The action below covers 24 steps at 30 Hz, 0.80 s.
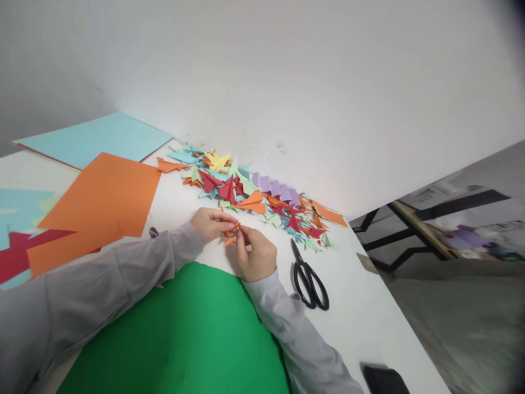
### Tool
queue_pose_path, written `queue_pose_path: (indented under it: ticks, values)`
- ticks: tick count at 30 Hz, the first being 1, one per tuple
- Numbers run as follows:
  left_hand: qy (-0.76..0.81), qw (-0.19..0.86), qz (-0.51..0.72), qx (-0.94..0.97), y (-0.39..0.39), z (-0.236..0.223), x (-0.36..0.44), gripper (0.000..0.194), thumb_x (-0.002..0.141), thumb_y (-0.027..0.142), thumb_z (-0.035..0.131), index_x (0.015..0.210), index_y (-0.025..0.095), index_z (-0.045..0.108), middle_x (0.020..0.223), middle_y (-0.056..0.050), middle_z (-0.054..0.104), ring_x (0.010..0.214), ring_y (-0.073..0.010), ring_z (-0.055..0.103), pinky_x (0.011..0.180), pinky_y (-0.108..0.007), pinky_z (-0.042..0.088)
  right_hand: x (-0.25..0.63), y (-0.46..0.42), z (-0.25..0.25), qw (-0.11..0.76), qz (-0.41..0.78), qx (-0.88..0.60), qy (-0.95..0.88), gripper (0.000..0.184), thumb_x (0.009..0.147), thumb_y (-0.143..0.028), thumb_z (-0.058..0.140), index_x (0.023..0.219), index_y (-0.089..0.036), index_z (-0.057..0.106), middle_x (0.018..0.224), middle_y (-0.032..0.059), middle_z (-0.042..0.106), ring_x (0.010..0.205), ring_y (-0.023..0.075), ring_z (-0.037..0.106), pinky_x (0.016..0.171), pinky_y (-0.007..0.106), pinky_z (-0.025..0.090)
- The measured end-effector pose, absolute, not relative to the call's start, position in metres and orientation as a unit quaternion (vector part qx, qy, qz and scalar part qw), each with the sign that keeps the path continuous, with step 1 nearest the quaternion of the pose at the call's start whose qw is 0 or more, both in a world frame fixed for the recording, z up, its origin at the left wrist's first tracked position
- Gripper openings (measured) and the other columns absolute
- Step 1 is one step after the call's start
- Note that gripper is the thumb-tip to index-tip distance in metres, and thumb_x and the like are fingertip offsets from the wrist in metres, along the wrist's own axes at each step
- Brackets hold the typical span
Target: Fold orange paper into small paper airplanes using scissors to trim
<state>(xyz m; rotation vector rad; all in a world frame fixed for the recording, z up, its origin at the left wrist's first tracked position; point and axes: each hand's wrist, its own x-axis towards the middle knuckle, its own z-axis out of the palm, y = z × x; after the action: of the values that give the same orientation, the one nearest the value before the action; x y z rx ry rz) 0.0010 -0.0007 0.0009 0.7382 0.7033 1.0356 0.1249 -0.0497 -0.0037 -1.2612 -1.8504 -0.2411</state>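
Note:
Between my two hands is a small piece of folded orange paper (228, 241), held over the table near its middle. My left hand (211, 224) pinches its upper part with thumb and forefinger. From the other side, the fingertips of my right hand (258, 254) close on the same piece, almost touching the left fingertips. My fingers cover part of it, so its full shape is hidden. Just beyond lies a long pile of small folded paper figures (227, 189) in red, orange, green, blue and yellow. Black-handled scissors (309, 282) rest to the right of my right hand.
Large orange sheets (106, 191) and a light blue sheet (98, 139) lie at the left, with red and blue paper scraps near them. Pleated purple paper (276, 187) stands by the wall. A green surface (184, 334) is below my forearms. A black object (385, 378) sits at the near right edge.

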Motion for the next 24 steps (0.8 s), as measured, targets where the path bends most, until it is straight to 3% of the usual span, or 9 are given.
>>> queue_pose_path:
  ticks: [10,16,24]
  values:
    - [0.319,0.745,0.463,0.357,-0.002,0.001,-0.002,0.015,0.049,0.003,0.075,0.06,0.007,0.065,0.049,-0.004,0.062,0.047,-0.0127,0.059,0.052,-0.026,0.051,0.129,-0.049,-0.002,0.445,-0.042,-0.526,-0.723,0.016,0.081,-0.019,0.047,0.084,-0.018,0.063,0.07,0.0046,0.067,0.057,0.0143,0.06,0.056,0.026,0.049]
    - [0.301,0.787,0.404,0.355,0.001,0.005,-0.006,0.018,0.05,0.002,0.076,0.06,0.007,0.062,0.048,-0.004,0.062,0.048,-0.0136,0.06,0.052,-0.027,0.05,0.139,-0.041,0.002,0.464,-0.007,-0.444,-0.766,0.017,0.08,-0.013,0.048,0.088,-0.02,0.061,0.08,0.0054,0.067,0.072,0.0152,0.061,0.063,0.028,0.051]
    - [0.3,0.788,0.415,0.343,0.002,0.004,-0.006,0.017,0.05,-0.002,0.072,0.061,0.006,0.061,0.049,-0.005,0.063,0.047,-0.0138,0.06,0.052,-0.028,0.051,0.137,-0.043,0.004,0.477,0.043,-0.465,-0.745,0.009,0.078,-0.017,0.053,0.078,-0.02,0.061,0.072,0.0037,0.065,0.064,0.0146,0.058,0.057,0.027,0.05]
